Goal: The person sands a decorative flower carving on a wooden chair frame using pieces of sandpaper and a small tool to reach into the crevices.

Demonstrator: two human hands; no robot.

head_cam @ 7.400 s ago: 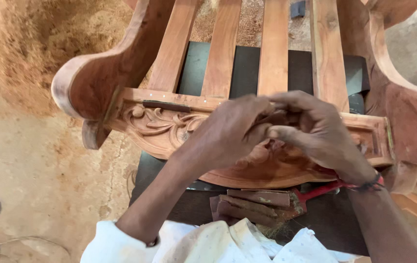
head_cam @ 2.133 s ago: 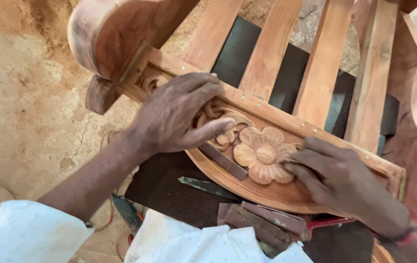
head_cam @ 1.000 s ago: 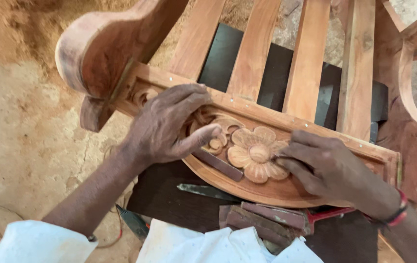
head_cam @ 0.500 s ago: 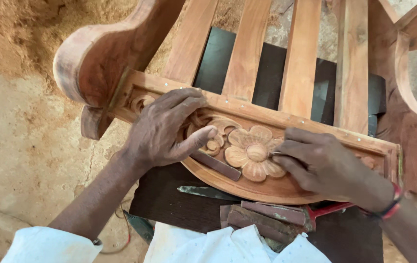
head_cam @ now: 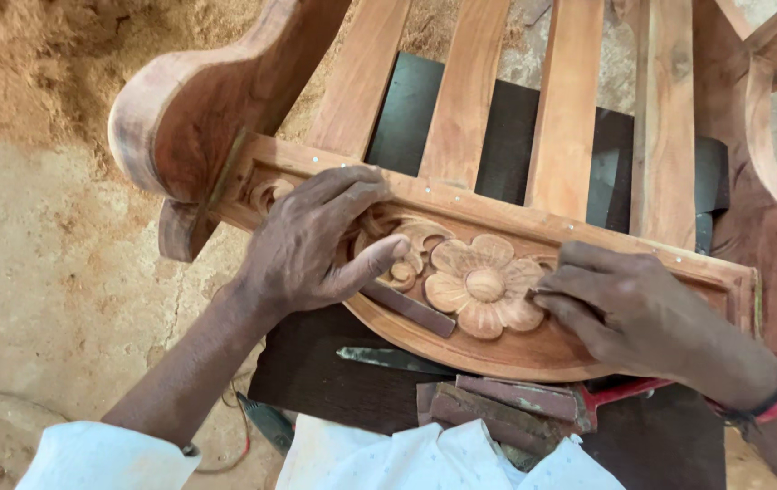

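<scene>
Our left hand [head_cam: 311, 240] covers the scrollwork left of the carved flower [head_cam: 483, 286], and our right hand [head_cam: 638, 313] hides its right petals and whatever the fingertips pinch. The wooden chair [head_cam: 225, 118] runs off the top and right edges.

No packages, labels, signs or screens in view. Frame holds only bare carved wood, hands, tools and sawdust-covered floor; none of these surfaces carries a sticker, tag or printed panel that can be made out.
</scene>
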